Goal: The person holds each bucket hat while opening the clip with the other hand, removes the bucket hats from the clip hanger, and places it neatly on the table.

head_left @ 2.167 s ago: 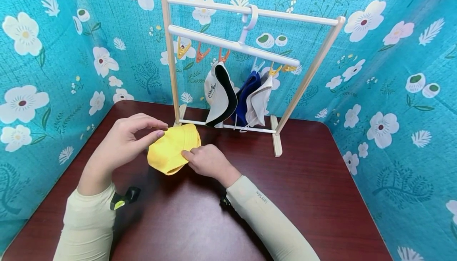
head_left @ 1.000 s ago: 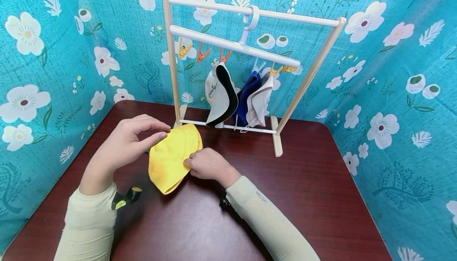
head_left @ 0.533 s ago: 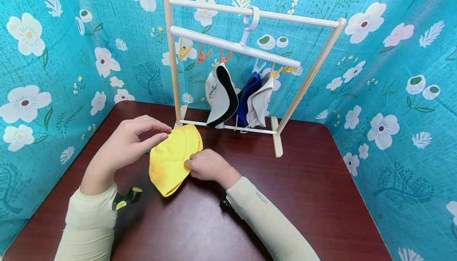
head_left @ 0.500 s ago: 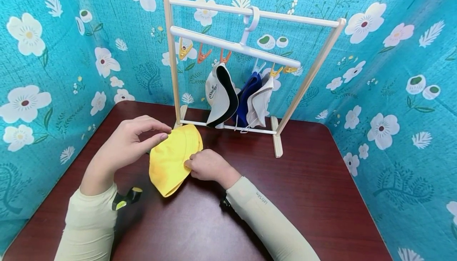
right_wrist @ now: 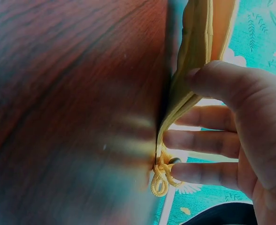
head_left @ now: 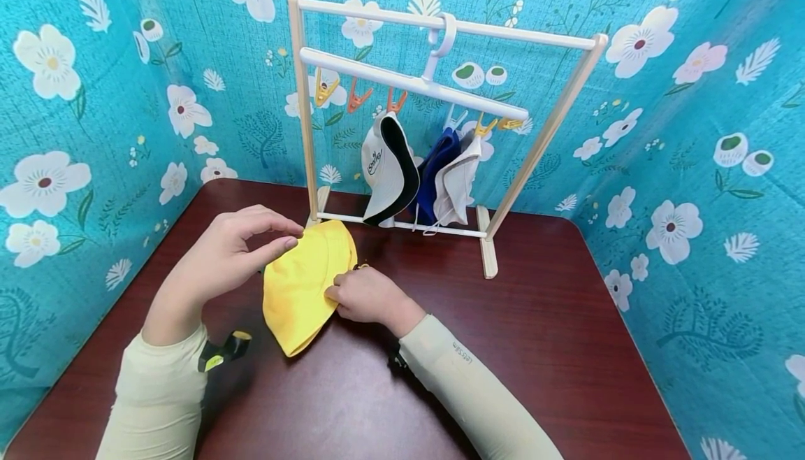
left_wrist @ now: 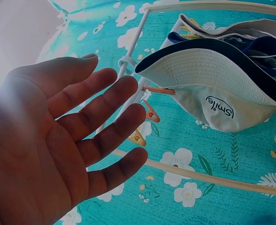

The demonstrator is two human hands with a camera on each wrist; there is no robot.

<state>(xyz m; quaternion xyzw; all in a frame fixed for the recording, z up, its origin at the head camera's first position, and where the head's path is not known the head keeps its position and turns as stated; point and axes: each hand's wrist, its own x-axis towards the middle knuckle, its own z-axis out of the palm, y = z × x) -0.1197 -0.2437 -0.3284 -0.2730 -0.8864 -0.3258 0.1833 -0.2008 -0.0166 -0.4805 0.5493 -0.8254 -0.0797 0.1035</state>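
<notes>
A yellow bucket hat (head_left: pixel 305 282) is folded flat just above or on the dark table; I cannot tell whether it touches. My right hand (head_left: pixel 371 299) pinches its brim between thumb and fingers, and in the right wrist view a yellow cord (right_wrist: pixel 160 182) dangles below the brim. My left hand (head_left: pixel 235 250) hovers at the hat's upper left, fingers relaxed and apart. Nothing lies in that palm in the left wrist view. Behind, a white hat (head_left: pixel 385 170) marked "smile" hangs from an orange clip (head_left: pixel 396 100) on a white hanger (head_left: pixel 415 82).
The hanger hooks onto a wooden rack (head_left: pixel 553 138) standing on the table (head_left: pixel 566 348). A blue hat (head_left: pixel 434 180) and a pale hat (head_left: pixel 458 184) hang to the right. A yellow clip (head_left: pixel 325 89) and an orange clip (head_left: pixel 358 96) hang at left without hats. Floral cloth surrounds the table.
The yellow hat has spread out, its lower tip moving downward towards me. My right hand has shifted slightly down while keeping its pinch. The left hand has barely moved.
</notes>
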